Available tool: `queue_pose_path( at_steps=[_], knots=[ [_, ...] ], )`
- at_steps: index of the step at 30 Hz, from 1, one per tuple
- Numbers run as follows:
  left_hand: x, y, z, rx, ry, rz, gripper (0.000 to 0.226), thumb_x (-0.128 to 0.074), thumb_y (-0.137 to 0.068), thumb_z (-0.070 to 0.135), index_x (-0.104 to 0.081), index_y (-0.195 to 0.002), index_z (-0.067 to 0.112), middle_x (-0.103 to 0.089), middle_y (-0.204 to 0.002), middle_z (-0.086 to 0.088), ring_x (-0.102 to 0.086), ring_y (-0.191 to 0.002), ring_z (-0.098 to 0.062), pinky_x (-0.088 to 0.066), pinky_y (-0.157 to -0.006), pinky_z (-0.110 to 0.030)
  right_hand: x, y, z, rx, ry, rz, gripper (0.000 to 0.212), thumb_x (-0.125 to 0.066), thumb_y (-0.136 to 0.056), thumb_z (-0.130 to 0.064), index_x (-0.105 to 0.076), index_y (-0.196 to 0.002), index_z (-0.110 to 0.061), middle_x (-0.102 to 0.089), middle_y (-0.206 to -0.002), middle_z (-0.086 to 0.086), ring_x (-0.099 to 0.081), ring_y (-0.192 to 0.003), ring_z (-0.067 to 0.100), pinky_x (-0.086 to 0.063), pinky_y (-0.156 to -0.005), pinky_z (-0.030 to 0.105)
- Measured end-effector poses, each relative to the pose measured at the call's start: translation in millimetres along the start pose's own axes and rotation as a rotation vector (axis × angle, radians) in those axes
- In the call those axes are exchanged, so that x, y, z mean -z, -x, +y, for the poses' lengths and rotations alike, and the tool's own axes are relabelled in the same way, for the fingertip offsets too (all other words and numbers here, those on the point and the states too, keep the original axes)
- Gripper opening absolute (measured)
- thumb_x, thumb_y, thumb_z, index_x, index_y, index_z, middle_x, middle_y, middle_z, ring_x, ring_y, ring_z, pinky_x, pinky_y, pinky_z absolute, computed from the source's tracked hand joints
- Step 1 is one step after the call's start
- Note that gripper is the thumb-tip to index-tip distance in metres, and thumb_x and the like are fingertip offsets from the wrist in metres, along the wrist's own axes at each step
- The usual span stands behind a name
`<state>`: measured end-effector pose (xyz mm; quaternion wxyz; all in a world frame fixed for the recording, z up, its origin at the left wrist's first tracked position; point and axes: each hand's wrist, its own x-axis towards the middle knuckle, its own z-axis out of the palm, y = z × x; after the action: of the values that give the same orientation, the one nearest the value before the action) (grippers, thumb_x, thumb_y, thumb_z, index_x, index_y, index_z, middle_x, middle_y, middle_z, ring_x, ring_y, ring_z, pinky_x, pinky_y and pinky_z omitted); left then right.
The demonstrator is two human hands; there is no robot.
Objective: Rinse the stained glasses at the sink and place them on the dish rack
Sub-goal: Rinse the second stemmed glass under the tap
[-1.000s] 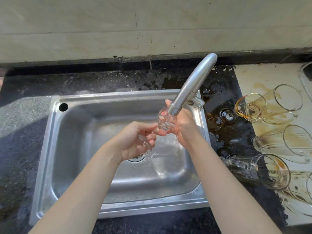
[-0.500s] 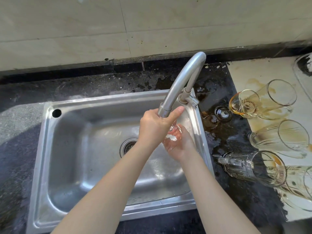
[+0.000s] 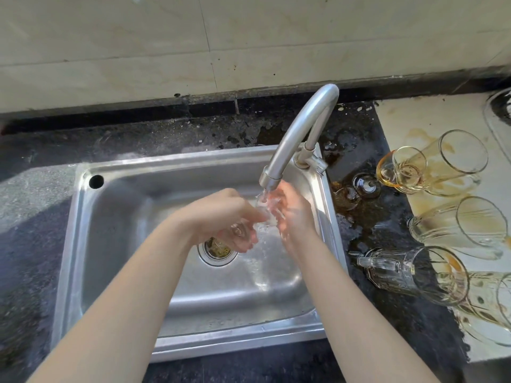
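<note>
While water runs from the tap (image 3: 298, 134) into the sink (image 3: 80, 217), one clear glass (image 3: 266, 217) sits in the stream between both hands; the left hand (image 3: 221, 219) curls round its lower part, and the right hand (image 3: 294, 214) cups its right side, gripping or only rubbing, I cannot tell. Outstanding: at least four stained glasses (image 3: 431, 164) lie on their sides on the counter at right, apparently unrinsed. Obscured: the held glass's outline is lost in water and fingers, the near-right glass is cut off, and no dish rack is identifiable.
</note>
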<state>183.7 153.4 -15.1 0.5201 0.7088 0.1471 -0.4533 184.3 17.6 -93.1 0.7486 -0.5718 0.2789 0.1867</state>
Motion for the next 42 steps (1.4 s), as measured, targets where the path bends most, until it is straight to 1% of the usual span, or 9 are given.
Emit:
queue_pose_path(
  at_steps=[4, 9, 14, 20, 25, 31, 36, 40, 42],
  knots=[
    [10.3, 1.6, -31.6, -0.023, 0.105, -0.023, 0.01, -0.058, -0.093, 0.014, -0.052, -0.093, 0.007, -0.056, -0.058, -0.007, -0.06, -0.052, -0.02, -0.049, -0.05, -0.021, -10.0, 5.2, -4.5, 0.16, 0.141, -0.067, 0.019, -0.061, -0.091, -0.025, -0.063, -0.072, -0.023, -0.058, -0.07, -0.003, -0.054, -0.072, 0.015, -0.044, -0.073, 0.032],
    [5.1, -10.1, -54.6, -0.015, 0.001, 0.056, 0.023, -0.068, -0.087, 0.027, -0.056, -0.088, 0.008, -0.056, -0.054, -0.003, -0.055, -0.048, -0.016, -0.049, -0.054, -0.02, -1.3, 10.2, -8.4, 0.239, 0.744, -0.082, 0.046, -0.054, -0.094, -0.032, -0.04, -0.052, -0.021, -0.04, -0.043, -0.012, -0.037, -0.047, 0.006, -0.027, -0.053, 0.028],
    [-5.8, -17.5, -66.3, -0.011, 0.121, 0.109, 0.024, -0.071, -0.085, 0.023, -0.053, -0.074, 0.009, -0.052, -0.055, -0.006, -0.053, -0.045, -0.017, -0.047, -0.051, -0.022, 13.2, 15.4, -23.5, 0.223, 0.968, -0.039, 0.022, -0.054, -0.092, -0.03, -0.068, -0.085, -0.015, -0.064, -0.075, -0.006, -0.058, -0.071, 0.012, -0.042, -0.064, 0.027],
    [-15.1, -17.7, -66.3, -0.024, 0.254, 0.16, 0.017, -0.069, -0.086, 0.015, -0.056, -0.078, 0.007, -0.054, -0.05, -0.002, -0.058, -0.044, -0.016, -0.051, -0.062, -0.029, 33.6, 3.6, -54.0, 0.625, 1.36, 0.333, 0.019, -0.058, -0.089, -0.017, -0.053, -0.106, -0.011, -0.05, -0.105, 0.004, -0.05, -0.092, 0.022, -0.043, -0.071, 0.036],
    [-19.0, -18.7, -62.7, 0.006, 0.283, 0.187, 0.013, -0.066, -0.088, 0.014, -0.058, -0.081, 0.006, -0.055, -0.051, -0.003, -0.06, -0.045, -0.018, -0.05, -0.059, -0.029, 41.6, -31.0, -65.8, 0.472, 1.71, 0.221, 0.036, -0.05, -0.094, -0.01, -0.045, -0.129, -0.004, -0.051, -0.127, 0.015, -0.046, -0.118, 0.03, -0.042, -0.093, 0.039],
    [-19.9, -19.0, -56.6, 0.028, 0.285, 0.217, 0.01, -0.064, -0.089, 0.008, -0.058, -0.084, 0.001, -0.054, -0.052, -0.006, -0.059, -0.041, -0.018, -0.048, -0.045, -0.021, 44.9, -44.2, -80.7, 0.373, 1.619, 0.226, 0.021, -0.048, -0.092, -0.009, -0.059, -0.11, -0.006, -0.061, -0.111, 0.016, -0.057, -0.103, 0.034, -0.047, -0.084, 0.042],
    [-23.2, -16.9, -48.8, 0.046, 0.295, 0.261, 0.007, -0.059, -0.09, 0.004, -0.059, -0.089, -0.002, -0.054, -0.056, -0.009, -0.059, -0.039, -0.017, -0.052, -0.047, -0.023, 46.8, -47.2, -97.8, 0.236, 1.518, 0.166, 0.03, -0.047, -0.095, -0.017, -0.057, -0.123, -0.012, -0.057, -0.119, 0.017, -0.055, -0.106, 0.033, -0.049, -0.088, 0.044],
    [-25.6, -7.5, -37.1, 0.102, 0.238, 0.316, 0.007, -0.052, -0.088, -0.001, -0.057, -0.09, -0.006, -0.056, -0.067, -0.014, -0.055, -0.03, -0.015, -0.044, -0.035, -0.016, 42.5, -18.6, -82.6, 0.684, 1.63, 0.249, 0.036, -0.052, -0.086, -0.006, -0.055, -0.122, -0.01, -0.053, -0.125, 0.009, -0.042, -0.115, 0.028, -0.038, -0.09, 0.037],
    [-27.7, -2.6, -30.7, 0.137, 0.167, 0.337, 0.009, -0.05, -0.087, -0.001, -0.056, -0.092, -0.005, -0.058, -0.072, -0.015, -0.052, -0.026, -0.014, -0.035, -0.03, -0.013, 40.5, -0.3, -63.5, 0.796, 1.571, 0.026, 0.046, -0.055, -0.082, -0.005, -0.053, -0.128, -0.013, -0.051, -0.13, 0.004, -0.04, -0.12, 0.023, -0.034, -0.097, 0.032]
  ],
)
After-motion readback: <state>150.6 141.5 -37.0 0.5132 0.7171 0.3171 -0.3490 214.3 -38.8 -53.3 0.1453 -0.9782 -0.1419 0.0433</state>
